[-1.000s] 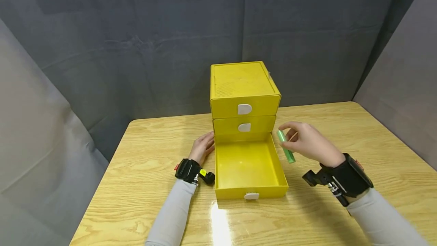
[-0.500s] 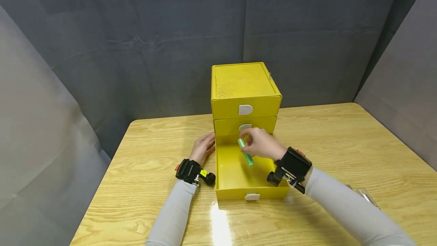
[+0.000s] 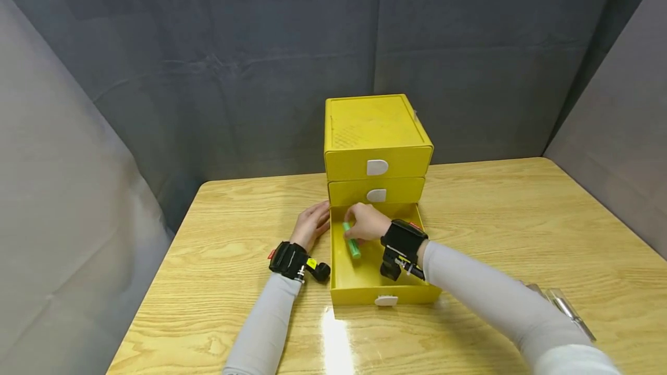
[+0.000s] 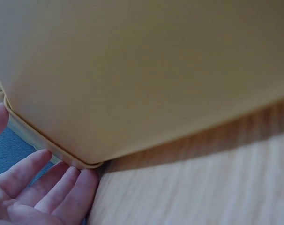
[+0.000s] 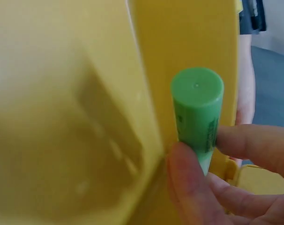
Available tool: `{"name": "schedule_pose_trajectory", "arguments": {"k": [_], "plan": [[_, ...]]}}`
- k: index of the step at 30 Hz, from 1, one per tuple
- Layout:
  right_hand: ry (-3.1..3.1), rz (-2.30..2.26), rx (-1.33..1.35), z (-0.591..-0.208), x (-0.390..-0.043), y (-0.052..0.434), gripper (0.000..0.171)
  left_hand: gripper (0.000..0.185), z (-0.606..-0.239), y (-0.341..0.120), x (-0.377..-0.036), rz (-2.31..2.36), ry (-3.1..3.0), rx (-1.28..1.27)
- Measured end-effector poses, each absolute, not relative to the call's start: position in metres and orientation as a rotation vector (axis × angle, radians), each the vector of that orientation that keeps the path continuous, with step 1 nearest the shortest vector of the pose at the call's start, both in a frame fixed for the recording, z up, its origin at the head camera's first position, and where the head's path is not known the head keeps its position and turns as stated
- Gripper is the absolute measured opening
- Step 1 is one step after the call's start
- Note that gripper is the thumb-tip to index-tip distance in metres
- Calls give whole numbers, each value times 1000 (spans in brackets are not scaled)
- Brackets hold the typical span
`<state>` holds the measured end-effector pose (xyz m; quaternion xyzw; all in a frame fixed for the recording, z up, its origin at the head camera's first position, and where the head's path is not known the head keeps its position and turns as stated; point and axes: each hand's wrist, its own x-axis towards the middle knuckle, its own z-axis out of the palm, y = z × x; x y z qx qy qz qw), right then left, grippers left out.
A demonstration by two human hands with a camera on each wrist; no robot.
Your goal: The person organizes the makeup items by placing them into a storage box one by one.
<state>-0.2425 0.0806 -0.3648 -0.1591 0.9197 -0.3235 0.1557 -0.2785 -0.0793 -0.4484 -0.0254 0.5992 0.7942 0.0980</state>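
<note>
A yellow three-drawer box [image 3: 376,132] stands on the wooden table [image 3: 234,305], its bottom drawer [image 3: 365,294] pulled out toward me. My right hand [image 3: 365,223] reaches into that drawer near its left wall and pinches a green tube [image 3: 352,241] between thumb and fingers; the right wrist view shows the tube [image 5: 198,112] close beside the yellow drawer wall [image 5: 189,42]. My left hand [image 3: 310,225] rests with straight fingers against the box's left side, and its fingers [image 4: 48,187] touch the box's bottom edge [image 4: 53,150].
A clear plastic piece [image 3: 565,308] lies on the table at the front right, beside my right sleeve. Dark grey cloth walls close in the table at the back and both sides. The two upper drawers are pushed in.
My right hand has carried the green tube from the right of the box leftward and down into the open bottom drawer. The left hand has stayed against the box.
</note>
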Motion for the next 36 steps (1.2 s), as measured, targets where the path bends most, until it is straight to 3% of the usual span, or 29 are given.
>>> {"name": "schedule_pose_trajectory", "arguments": {"k": [16,36], "plan": [[2474,-1076,-221,-396,-257,62,29,47,-447,-78,-278,2318,1788,-74],[2465,-1146,-199,-411,-259,58,32,49,-448,-81,-277,2333,1786,-53]]}}
